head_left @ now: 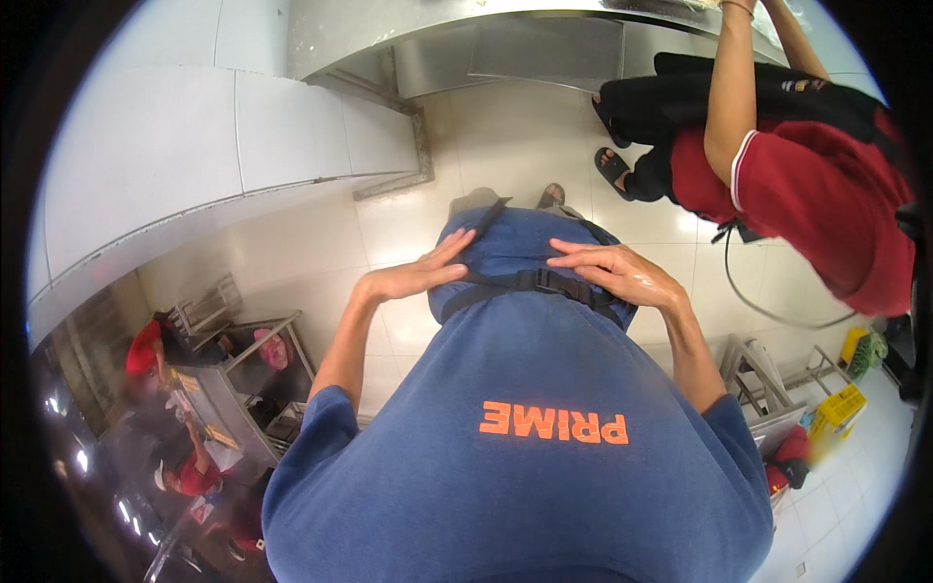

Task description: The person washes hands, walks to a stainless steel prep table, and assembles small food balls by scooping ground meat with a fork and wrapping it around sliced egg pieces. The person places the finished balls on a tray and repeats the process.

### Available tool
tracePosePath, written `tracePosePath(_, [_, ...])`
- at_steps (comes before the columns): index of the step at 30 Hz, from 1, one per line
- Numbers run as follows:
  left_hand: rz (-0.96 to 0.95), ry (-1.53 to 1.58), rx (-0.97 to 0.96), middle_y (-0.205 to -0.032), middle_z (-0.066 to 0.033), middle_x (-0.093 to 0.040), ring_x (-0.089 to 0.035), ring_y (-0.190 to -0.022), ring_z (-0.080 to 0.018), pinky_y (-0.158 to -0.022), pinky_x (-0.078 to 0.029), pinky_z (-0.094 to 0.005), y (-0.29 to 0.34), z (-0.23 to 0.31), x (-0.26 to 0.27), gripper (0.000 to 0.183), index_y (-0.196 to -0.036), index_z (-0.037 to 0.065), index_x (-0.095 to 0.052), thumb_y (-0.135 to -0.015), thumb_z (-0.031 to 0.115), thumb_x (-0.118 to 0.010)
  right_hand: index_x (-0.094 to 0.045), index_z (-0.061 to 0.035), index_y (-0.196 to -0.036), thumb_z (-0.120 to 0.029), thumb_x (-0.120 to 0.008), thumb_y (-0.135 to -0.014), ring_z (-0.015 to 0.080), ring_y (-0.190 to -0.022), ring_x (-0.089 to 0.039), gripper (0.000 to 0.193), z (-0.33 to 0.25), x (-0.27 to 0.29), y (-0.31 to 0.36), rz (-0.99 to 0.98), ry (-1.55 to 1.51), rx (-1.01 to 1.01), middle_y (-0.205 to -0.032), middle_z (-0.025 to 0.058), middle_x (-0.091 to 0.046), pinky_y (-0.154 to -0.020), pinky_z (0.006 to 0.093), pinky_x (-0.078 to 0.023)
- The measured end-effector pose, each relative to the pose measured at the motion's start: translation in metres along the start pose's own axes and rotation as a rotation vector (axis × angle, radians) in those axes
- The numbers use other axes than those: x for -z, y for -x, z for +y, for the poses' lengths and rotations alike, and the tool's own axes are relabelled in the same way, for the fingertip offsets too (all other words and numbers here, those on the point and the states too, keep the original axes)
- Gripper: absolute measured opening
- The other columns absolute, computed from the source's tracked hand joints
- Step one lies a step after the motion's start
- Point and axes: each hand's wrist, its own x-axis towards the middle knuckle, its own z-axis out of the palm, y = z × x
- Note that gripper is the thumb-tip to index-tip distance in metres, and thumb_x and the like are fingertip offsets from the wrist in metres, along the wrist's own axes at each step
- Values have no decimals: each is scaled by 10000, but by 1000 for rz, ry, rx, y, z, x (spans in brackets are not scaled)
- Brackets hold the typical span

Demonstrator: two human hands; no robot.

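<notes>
My left hand (pixel 416 273) lies flat against the left front of my waist, fingers stretched toward the blue cloth. My right hand (pixel 624 273) rests at the other side, its fingers extended and pointing inward; a wet-looking sheen shows on its back. Neither hand holds anything. Between them a black waist strap (pixel 494 282) crosses my blue shirt (pixel 505 360), fastened by a black plastic buckle (pixel 562 284). Orange lettering marks the shirt's chest.
A co-worker in a red shirt (pixel 816 209) stands at the right, arms over a steel counter (pixel 389 24). A white-tiled wall (pixel 146 146) runs along the left. Metal frames (pixel 262 345) and other people are at lower left; a yellow crate (pixel 838 410) is at right.
</notes>
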Motion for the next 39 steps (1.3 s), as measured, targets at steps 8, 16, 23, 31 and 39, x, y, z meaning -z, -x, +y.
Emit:
tracePosePath(8, [290,-412,200,-1731,-139,-191,-103,-1612,-328,-1278,-50,-567,-9,47,39,639,-1647,265,-308,-1087,565,-385,-755,-87,-1220,-255,-674,-983,273,-1039,-731,301,-30,49,-7,157,329,-133,-1161,179,-754,-927,371,-538])
tracePosePath(16, [-182,-156,-100,-1723,-112,-235,-147,-1608,-273,-1296,-5,-513,-113,65,40,678,-1630,209,-355,-1093,615,-265,-574,-129,-1491,-449,-460,-1103,287,-1435,-501,516,10,35,-84,-96,-89,-126,-1534,142,-552,-1192,384,-383])
tracePosePath(23, [81,-601,193,-1674,-115,-348,-148,-1592,-394,-1226,32,-704,-115,10,176,584,-1501,373,-549,-1023,682,-418,-662,-170,-1409,-566,-529,-1025,297,-1407,-535,567,45,93,-130,-10,90,-410,-1477,115,-607,-1195,418,-391])
tracePosePath(31, [543,40,-468,-1231,-114,-688,-630,-1201,-311,-1065,-455,-422,-131,50,319,156,-1029,55,-691,-903,123,-752,-778,-41,-1087,-353,-663,-1015,192,-896,-697,340,-84,107,-279,234,31,-255,-984,88,-765,-871,353,-533])
tracePosePath(39, [1026,-117,-625,-1252,-162,-623,-625,-1151,-299,-986,-494,-385,-164,79,355,299,-1152,38,-653,-860,37,-717,-736,-23,-1115,-270,-632,-1062,85,-809,-665,273,-153,102,-356,215,-453,-236,-885,35,-735,-808,255,-534])
